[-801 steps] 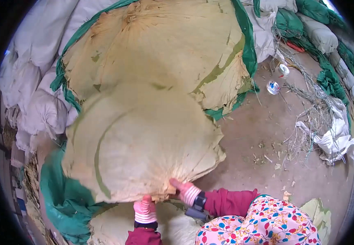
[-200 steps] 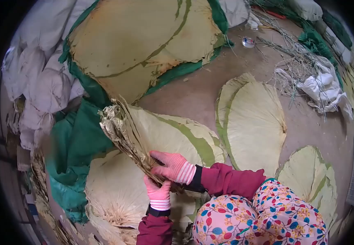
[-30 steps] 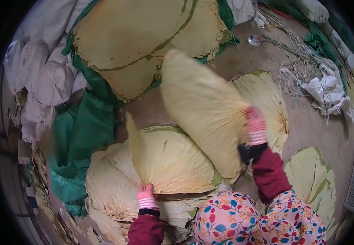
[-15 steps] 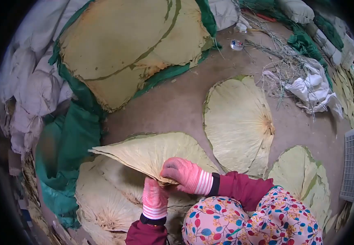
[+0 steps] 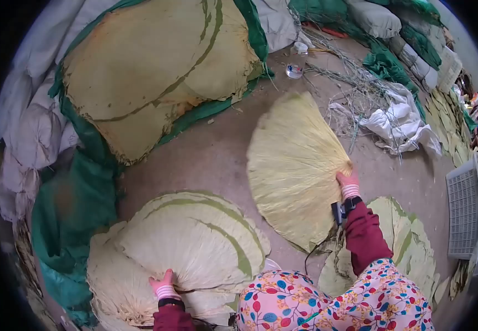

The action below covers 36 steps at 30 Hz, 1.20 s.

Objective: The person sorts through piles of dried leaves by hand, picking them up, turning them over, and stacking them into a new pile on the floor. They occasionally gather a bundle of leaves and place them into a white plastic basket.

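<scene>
My left hand (image 5: 163, 282), in a pink glove, rests on the inner edge of a pile of pale, dried round leaves (image 5: 195, 234) at the lower left, its fingers bent round the leaf base. To the right, my right hand (image 5: 348, 183), also gloved, grips the gathered stem point of a fan-shaped leaf (image 5: 291, 165). This leaf spreads out leftwards from the hand, its ribs running to the stem point.
More leaves (image 5: 404, 243) lie at the lower right. A large leaf stack (image 5: 156, 60) sits on green cloth (image 5: 76, 198) at the back left. Beyond are a clear jar (image 5: 294, 70), dry strings with white cloth (image 5: 396, 124), a white basket (image 5: 464, 207) and white sacks (image 5: 43, 118).
My hands have moved apart. The folded leaf they held now lies flat on the left pile. My right hand has reached right and taken hold of the fan-shaped leaf. The view has shifted.
</scene>
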Motion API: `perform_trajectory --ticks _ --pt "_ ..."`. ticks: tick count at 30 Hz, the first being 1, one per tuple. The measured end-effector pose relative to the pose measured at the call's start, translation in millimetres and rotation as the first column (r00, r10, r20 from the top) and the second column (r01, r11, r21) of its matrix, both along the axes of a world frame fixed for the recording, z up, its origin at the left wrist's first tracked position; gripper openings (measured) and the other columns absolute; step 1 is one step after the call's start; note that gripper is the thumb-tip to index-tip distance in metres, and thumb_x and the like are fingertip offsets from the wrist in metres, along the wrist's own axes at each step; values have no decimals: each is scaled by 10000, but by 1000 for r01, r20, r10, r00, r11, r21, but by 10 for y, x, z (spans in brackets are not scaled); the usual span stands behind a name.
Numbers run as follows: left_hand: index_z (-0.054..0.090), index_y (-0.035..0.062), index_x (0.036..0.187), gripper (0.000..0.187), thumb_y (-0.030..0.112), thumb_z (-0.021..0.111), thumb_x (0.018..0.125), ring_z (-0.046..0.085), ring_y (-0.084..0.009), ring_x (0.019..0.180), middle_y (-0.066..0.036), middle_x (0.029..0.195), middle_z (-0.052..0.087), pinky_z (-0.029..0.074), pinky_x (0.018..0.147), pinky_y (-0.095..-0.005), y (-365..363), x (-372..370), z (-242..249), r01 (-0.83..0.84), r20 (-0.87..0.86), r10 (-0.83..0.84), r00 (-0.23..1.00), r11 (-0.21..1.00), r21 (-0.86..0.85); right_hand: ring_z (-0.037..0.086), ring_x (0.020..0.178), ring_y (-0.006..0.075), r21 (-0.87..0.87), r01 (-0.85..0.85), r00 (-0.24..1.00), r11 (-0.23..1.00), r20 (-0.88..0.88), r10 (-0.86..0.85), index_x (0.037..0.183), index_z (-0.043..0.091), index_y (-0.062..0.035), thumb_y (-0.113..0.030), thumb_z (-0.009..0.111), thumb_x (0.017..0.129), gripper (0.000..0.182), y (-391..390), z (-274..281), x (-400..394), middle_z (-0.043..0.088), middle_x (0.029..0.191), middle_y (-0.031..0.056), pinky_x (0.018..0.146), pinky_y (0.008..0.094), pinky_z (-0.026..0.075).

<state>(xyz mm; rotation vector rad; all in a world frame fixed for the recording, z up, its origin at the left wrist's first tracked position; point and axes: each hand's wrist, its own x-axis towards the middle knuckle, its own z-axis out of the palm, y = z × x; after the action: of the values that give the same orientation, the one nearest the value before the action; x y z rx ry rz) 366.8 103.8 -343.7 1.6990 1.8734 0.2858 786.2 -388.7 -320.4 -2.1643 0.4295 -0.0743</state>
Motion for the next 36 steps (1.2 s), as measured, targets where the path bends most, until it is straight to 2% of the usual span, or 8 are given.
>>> perform_trajectory --ticks 4,12,16,25,28,30,31,36 --pt "489 -108 1066 583 95 715 568 596 -257 766 -150 920 597 496 727 -370 75 40 -74 -7 469 317 824 834 -552 445 1130 332 -628 298 952 719 142 -271 1303 310 12 -272 723 665 811 -20 -314 66 483 1194 216 975 389 334" --pt "306 -5 1254 714 128 727 692 524 -196 923 -102 1107 511 443 812 -320 -698 761 884 76 838 112 534 981 -180 417 1182 316 -7 -949 314 315 56 948 1251 420 -23 -361 750 633 777 2324 674 -1315 452 1257 186 996 367 331" --pt "259 46 1291 679 194 685 783 490 -184 979 -91 1150 476 423 839 -314 -935 986 1209 206 845 93 527 950 -233 404 1185 330 135 -974 -163 -180 125 979 1284 334 17 -518 709 602 944 3014 808 -1938 394 1287 210 982 360 344" --pt "280 41 1267 629 139 677 789 489 -199 1011 -96 1179 460 435 847 -314 -834 773 1193 109 875 107 472 978 -178 579 834 336 172 -934 -313 -313 25 949 1003 508 -23 -325 548 815 358 3234 983 -1992 559 953 174 680 397 479" --pt "257 32 1291 669 103 679 777 484 -207 1027 -105 1204 444 421 876 -320 -745 557 1257 121 888 85 452 980 -155 585 768 312 368 -901 -153 -228 221 963 954 526 -26 -229 500 845 232 3301 871 -1956 574 877 161 647 391 482" --pt "232 19 1319 726 41 679 746 474 -220 1050 -113 1233 427 396 913 -327 -660 385 1399 93 886 75 458 987 -132 591 780 291 -356 -932 -209 68 682 701 920 593 -47 -216 519 837 202 3483 613 -1626 592 881 163 652 378 482" --pt "234 14 1317 727 33 677 740 472 -222 1054 -113 1234 427 394 914 -328 -601 264 1418 68 873 82 481 989 -130 588 792 308 425 -905 149 20 271 951 925 591 -50 -180 538 818 177 3498 828 -1376 592 886 163 668 379 482" --pt "244 -5 1305 725 16 672 720 469 -228 1059 -124 1235 425 394 909 -327 -504 -236 1477 -48 810 100 578 995 -89 520 1032 379 184 -847 531 500 352 771 1242 411 -97 -264 585 784 518 4041 448 -19 527 1130 224 863 389 432"
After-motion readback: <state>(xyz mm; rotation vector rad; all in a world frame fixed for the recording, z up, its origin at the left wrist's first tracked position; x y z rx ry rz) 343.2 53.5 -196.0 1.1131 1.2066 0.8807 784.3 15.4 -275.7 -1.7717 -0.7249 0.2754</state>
